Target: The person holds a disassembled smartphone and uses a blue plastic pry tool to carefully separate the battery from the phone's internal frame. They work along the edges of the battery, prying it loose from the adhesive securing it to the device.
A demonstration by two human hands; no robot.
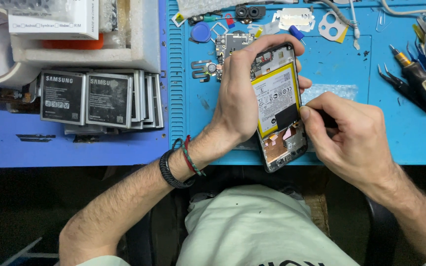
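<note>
While the left hand (240, 93) clamps the opened phone (279, 106) tilted above the tabletop (351, 64) for access, the right hand's (351, 133) fingers (307, 114) pinch a small dark tool (327, 118) at its battery (276, 96).

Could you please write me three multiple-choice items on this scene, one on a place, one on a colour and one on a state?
1. Where does the row of spare batteries lie?
A. left of the mat
B. on the mat
C. in the right hand

2. What colour is the mat?
A. red
B. blue
C. green

3. In what state is the phone?
A. closed, screen up
B. wrapped in foil
C. back off, battery showing

Answers:
1 A: they lie on the table left of the mat's ribbed edge.
2 B: its bare surface is blue.
3 C: the left hand holds it open, its yellow-edged battery bare, while the right hand works at its edge.
</note>
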